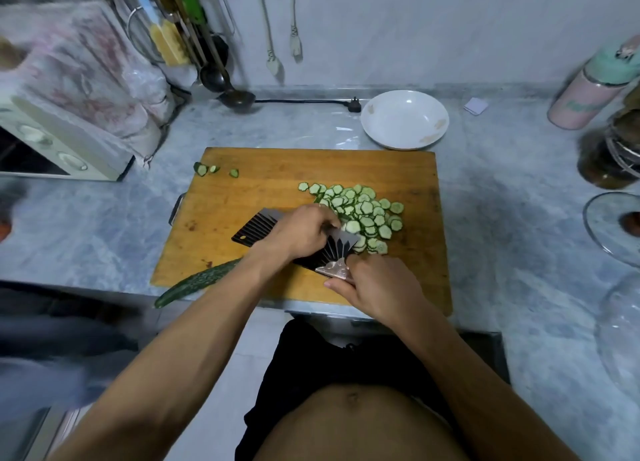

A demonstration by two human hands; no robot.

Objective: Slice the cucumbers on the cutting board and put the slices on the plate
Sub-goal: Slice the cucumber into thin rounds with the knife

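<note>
1. Your cleaver (263,227) lies flat on the cutting board (242,183) at the centre of the frame, its blade angled toward the heap of cucumber slices (360,211). That low, flat angle reads to me as a scoop: the broad blade makes a good shovel for carrying slices.

2. Your right hand (377,287), lower centre-right, is wrapped around the cleaver's handle end, fingers curled tight and the thumb lying along the near side. A firm grip, by the look of it.

3. Your left hand (304,232) sits on top of the blade, knuckles up, fingers bent down toward the slices at the blade's edge. It seems to be herding slices onto the steel, but the fingertips are hidden behind the hand, so I cannot tell whether they pinch anything or only push.

4. The slices fan out right of centre on the board, touching the blade's far edge.

5. The white plate (377,131) waits empty just beyond the board's upper right corner, an easy carry.

6. One whole cucumber (194,284) remains uncut at lower left, hanging off the board's near edge. Three trimmed ends (207,170) rest at the board's upper left corner, kept apart from the good slices.
</note>
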